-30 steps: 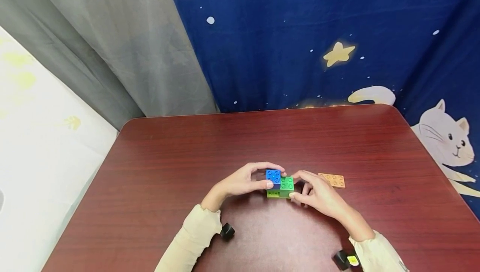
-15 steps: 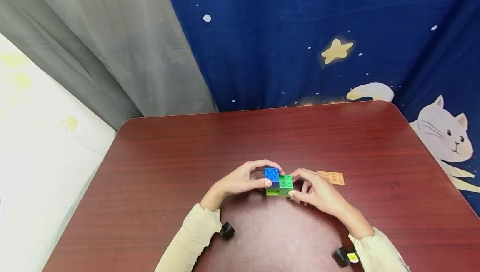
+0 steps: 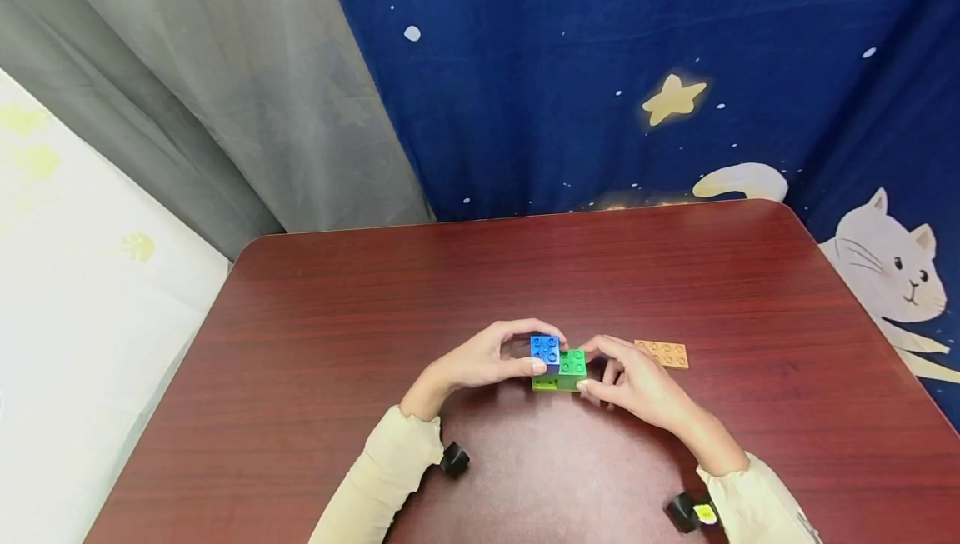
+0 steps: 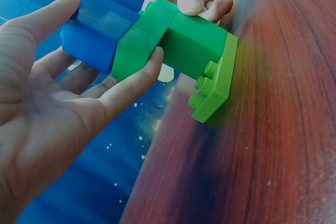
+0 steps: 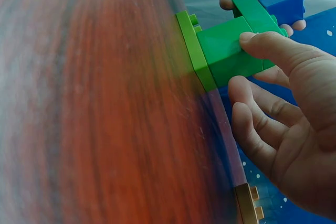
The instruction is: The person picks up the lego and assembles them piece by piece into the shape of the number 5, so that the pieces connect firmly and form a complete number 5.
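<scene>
- Reddish-brown wood-grain table (image 3: 375, 294), its far corners rounded at ten and two o'clock.
- Lime-green studded plate (image 3: 544, 384), seemingly resting flat on the tabletop.
- Light-orange studded plate (image 3: 671, 355), lying studs up, between two and three o'clock from the lime-green one.

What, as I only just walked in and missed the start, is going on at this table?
A person's left hand grips the blue block on top, while the right hand pinches where the upper green block meets the lower green block. The lower one sits on a lime plate; the upper one juts out past it, with the blue block on the overhanging end. An orange plate lies apart on the table, near the right hand.
</scene>
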The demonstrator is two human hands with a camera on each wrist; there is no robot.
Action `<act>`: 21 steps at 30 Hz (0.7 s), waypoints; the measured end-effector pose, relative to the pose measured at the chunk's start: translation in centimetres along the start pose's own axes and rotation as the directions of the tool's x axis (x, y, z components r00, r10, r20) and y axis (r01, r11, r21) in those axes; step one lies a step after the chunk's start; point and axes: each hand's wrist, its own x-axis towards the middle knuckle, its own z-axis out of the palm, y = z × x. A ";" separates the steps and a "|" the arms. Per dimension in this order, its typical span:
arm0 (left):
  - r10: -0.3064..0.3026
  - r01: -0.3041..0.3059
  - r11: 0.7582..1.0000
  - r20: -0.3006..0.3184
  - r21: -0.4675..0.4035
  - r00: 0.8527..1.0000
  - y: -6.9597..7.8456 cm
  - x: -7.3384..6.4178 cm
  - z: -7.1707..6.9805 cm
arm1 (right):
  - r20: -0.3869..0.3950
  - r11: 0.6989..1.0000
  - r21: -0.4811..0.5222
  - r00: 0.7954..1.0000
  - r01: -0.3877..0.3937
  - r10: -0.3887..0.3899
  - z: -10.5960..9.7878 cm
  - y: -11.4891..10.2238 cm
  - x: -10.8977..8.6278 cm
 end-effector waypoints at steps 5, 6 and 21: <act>0.007 -0.007 1.000 -0.003 0.025 1.000 0.2 0.0 0.1 | -0.003 1.000 0.014 1.000 -0.002 0.002 0.0 -0.1 0.0; 0.007 -0.007 1.000 -0.003 0.030 1.000 0.3 0.0 0.1 | -0.005 1.000 0.017 1.000 -0.002 0.002 0.0 -0.1 0.0; -0.029 0.030 0.998 0.016 -0.051 0.999 0.2 -0.1 -0.1 | -0.005 1.000 -0.002 1.000 0.010 -0.010 0.0 0.0 0.0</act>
